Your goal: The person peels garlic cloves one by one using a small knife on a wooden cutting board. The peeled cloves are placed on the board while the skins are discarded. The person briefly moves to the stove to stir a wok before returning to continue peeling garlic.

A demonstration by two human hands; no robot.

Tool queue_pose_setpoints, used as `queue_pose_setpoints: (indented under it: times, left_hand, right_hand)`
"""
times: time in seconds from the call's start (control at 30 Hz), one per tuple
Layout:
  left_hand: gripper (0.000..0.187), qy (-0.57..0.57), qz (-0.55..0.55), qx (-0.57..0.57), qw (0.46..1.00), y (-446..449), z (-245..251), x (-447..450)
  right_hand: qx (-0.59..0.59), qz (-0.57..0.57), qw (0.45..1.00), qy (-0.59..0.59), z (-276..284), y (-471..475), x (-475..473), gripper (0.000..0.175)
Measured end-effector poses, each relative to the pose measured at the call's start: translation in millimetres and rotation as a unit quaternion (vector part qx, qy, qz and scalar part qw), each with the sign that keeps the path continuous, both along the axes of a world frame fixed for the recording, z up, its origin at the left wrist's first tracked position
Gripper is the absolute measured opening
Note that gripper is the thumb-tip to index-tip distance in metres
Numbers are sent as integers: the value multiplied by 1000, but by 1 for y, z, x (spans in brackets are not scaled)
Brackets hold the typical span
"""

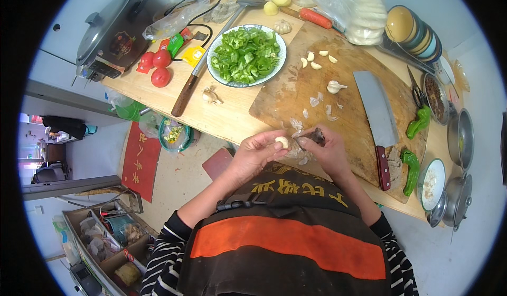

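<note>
Between the thumb and fingers of my left hand (255, 151) is a peeled garlic clove (282, 141). Close beside it, my right hand (330, 151) pinches a small dark flat piece (315, 136), perhaps a blade; its kind is unclear. Both hands are over the near edge of the wooden cutting board (277, 94), with garlic skins (296, 124) scattered around them. Farther up the board lie several peeled cloves (316, 65) and a partly broken garlic bulb (335, 87). A cleaver (376, 110) with a red handle rests on the board to the right.
A plate of chopped green peppers (247, 56) stands left of the board, near a long-handled spatula (186, 94) and tomatoes (161, 77). Whole green peppers (410, 171), scissors (416, 86) and a white bowl (431, 185) are at the right. An electric pan (115, 34) occupies the far left.
</note>
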State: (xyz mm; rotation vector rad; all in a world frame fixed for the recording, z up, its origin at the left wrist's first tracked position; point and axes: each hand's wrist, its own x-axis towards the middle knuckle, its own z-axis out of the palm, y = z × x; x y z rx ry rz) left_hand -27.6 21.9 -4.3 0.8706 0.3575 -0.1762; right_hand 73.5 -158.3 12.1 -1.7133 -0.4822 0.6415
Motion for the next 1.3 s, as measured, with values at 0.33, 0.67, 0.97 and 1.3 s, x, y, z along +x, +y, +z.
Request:
queue_pose_setpoints:
  times: [0.33, 0.67, 0.97, 1.3]
  left_hand:
    - [25, -44, 5, 202, 978, -3, -4, 1]
    - [27, -4, -91, 185, 979, 2, 1, 8]
    - [31, -12, -124, 41, 991, 12, -1, 18]
    - [33, -51, -154, -6, 987, 31, -7, 33]
  right_hand:
    - [69, 50, 996, -11, -9, 8, -6, 15]
    - [72, -17, 990, 121, -4, 4, -5, 12]
    - [58, -99, 990, 80, -7, 7, -11, 13]
    - [117, -228, 964, 75, -5, 23, -24, 14]
